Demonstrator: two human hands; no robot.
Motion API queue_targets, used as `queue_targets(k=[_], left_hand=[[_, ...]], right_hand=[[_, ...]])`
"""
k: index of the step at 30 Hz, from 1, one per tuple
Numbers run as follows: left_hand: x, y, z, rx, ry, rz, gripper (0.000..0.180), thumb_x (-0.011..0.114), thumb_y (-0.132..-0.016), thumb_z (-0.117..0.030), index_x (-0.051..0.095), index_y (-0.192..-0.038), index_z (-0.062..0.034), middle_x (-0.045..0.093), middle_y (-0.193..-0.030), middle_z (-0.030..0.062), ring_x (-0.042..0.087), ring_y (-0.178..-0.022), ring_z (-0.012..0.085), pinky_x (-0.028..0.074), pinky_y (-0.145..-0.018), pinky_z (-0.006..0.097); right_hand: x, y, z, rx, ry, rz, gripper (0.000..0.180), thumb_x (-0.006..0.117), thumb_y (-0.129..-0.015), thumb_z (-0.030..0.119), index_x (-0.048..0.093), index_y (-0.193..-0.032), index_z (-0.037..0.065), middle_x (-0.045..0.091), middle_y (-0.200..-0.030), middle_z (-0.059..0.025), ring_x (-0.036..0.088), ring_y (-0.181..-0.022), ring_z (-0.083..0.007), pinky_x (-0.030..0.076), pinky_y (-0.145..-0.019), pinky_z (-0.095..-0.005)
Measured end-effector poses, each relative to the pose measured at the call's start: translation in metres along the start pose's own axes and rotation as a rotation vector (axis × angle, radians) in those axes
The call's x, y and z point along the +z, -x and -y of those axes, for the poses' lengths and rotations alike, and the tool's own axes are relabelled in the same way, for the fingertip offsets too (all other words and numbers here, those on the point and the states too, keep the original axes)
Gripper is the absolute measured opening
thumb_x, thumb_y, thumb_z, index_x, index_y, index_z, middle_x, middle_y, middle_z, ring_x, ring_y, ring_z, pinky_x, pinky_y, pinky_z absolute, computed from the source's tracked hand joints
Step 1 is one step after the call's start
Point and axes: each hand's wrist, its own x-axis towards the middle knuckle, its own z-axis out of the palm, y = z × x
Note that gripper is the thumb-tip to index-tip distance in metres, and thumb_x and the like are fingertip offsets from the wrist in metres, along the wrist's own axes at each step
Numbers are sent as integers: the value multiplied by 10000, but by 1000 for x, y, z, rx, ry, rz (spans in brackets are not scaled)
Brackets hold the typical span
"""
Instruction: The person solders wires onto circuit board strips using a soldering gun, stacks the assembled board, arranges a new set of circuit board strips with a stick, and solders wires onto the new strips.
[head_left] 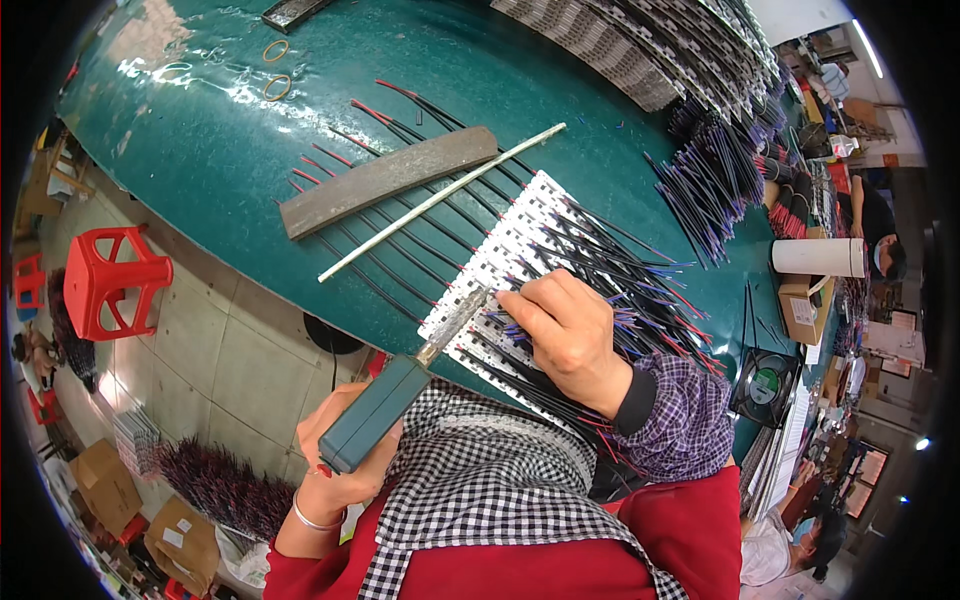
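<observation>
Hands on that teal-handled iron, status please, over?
Left hand grips teal-handled soldering iron. Right hand presses white strip boards with black wires. Nothing blocking.

Left hand [340, 455] grips a teal-handled soldering iron [385, 408] beside the right hand [565, 330] pressing wired strips [520, 250]

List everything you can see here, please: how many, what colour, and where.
Soldering iron: one, teal handle, in left hand.
Strip boards: one row, white, table centre.
Wires: many, black, red and blue, on the boards.
Flat bar: one, grey, laid across loose wires.
Thin rod: one, white, beside the bar.
Rubber bands: two, tan, far table edge.
Stool: one, red, on the floor at left.
Fan: one, black, at right.
Left hand: grips the iron.
Right hand: fingers press the wires.
</observation>
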Motion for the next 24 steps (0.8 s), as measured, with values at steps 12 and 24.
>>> queue_targets(k=[12, 24], left_hand=[[-6, -5, -9, -108, 72, 48, 233, 740, -704, 69, 679, -928, 49, 668, -848, 147, 667, -710, 247, 529, -661, 309], [-4, -1, -3, -103, 78, 1, 213, 726, -701, 69, 693, -911, 65, 680, -876, 147, 678, -727, 245, 544, -665, 305]], right_hand=[[-2, -7, 8, -166, 199, 33, 238, 646, -718, 88, 677, -914, -43, 581, -857, -60, 566, -762, -187, 416, -584, -308], [-4, -5, 10, -88, 140, 96, 338, 646, -717, 85, 675, -1030, -40, 603, -916, -91, 608, -781, -221, 463, -607, -327]])
